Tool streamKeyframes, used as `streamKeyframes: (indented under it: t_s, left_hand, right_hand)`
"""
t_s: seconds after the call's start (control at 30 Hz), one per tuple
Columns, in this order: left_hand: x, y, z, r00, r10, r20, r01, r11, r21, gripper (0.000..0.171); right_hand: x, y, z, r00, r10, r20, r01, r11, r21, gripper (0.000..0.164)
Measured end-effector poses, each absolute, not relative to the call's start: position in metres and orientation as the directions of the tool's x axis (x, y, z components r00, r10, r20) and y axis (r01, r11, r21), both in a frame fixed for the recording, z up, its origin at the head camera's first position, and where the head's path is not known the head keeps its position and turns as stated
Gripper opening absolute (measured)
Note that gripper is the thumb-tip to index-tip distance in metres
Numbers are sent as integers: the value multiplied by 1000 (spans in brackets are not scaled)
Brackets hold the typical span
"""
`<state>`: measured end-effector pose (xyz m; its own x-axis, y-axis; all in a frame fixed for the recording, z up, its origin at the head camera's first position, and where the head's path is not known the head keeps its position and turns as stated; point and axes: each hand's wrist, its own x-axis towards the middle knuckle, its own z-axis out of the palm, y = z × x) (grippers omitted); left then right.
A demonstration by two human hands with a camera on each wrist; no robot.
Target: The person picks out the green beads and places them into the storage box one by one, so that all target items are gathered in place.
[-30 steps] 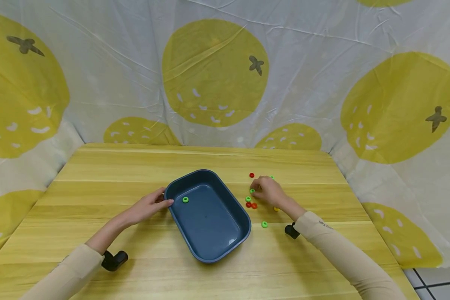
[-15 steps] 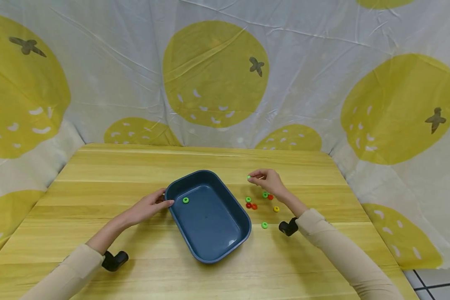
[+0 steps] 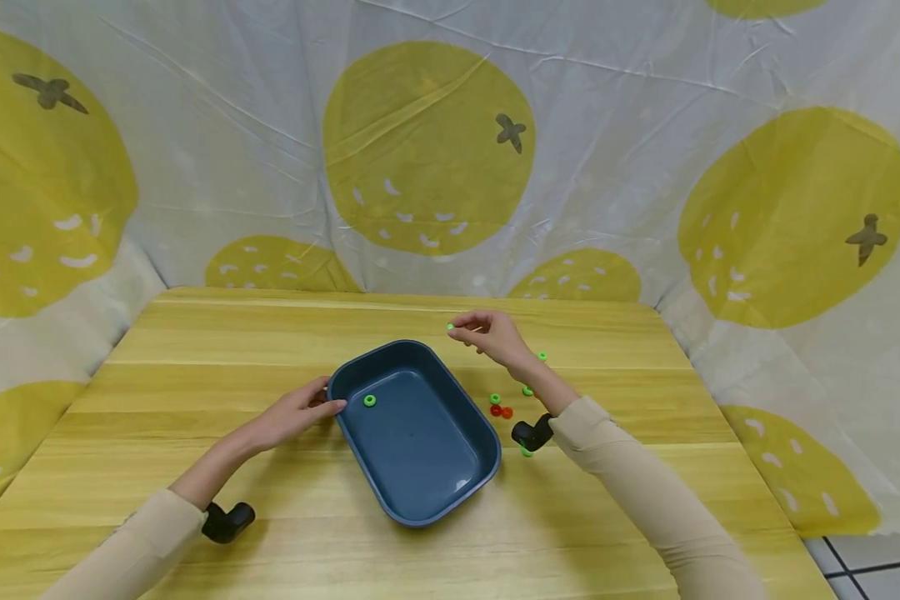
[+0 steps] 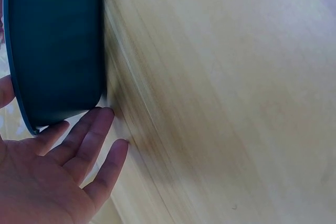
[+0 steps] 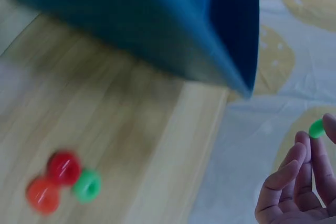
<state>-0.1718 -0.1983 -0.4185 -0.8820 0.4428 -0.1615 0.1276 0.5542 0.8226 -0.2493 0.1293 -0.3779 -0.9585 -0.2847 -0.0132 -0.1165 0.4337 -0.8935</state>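
My left hand (image 3: pixel 300 415) pinches the left rim of a dark blue plastic basin (image 3: pixel 452 467), thumb over the edge. In the left wrist view its fingers (image 4: pixel 86 135) lie against the outer wall. One green ring-shaped bead (image 3: pixel 370 401) lies inside the basin, near that thumb. Up in the air beyond the basin's far right side, my right hand (image 3: pixel 495 337) pinches another green bead (image 5: pixel 316 129) between thumb and fingertips.
Right of the basin lie a green bead (image 3: pixel 495 399), a red bead (image 5: pixel 64 168) and an orange-red bead (image 5: pixel 43 195) close together. More green beads (image 3: pixel 542 356) are scattered near the right forearm. A patterned cloth (image 3: pixel 615 167) hangs behind the wooden table (image 3: pixel 255 333).
My right hand has lifted a green bead off the table and carried it up and left, toward the basin's far end. The left hand and basin have stayed put.
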Motion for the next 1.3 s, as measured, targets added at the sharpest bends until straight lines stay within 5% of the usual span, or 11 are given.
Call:
streamKeyframes:
  t_s: [0.4, 0.63, 0.87, 1.3]
  left_hand:
    - [-173, -197, -417, -873, 464, -152, 142, 539, 831, 56]
    - [-172, -198, -417, -875, 452, -174, 120, 551, 826, 56]
    - [-172, -199, -417, -875, 452, -176, 113, 543, 832, 56]
    - [-172, -200, -419, -869, 467, -164, 116, 515, 849, 54]
  right_hand:
    - [-245, 54, -384, -904, -425, 49, -237, 401, -885, 23]
    - [-237, 29, -404, -795, -605, 42, -506, 624, -596, 16]
    - [-230, 19, -422, -766, -642, -44, -597, 735, -322, 16]
    - [-233, 27, -425, -782, -623, 17, -586, 726, -359, 19]
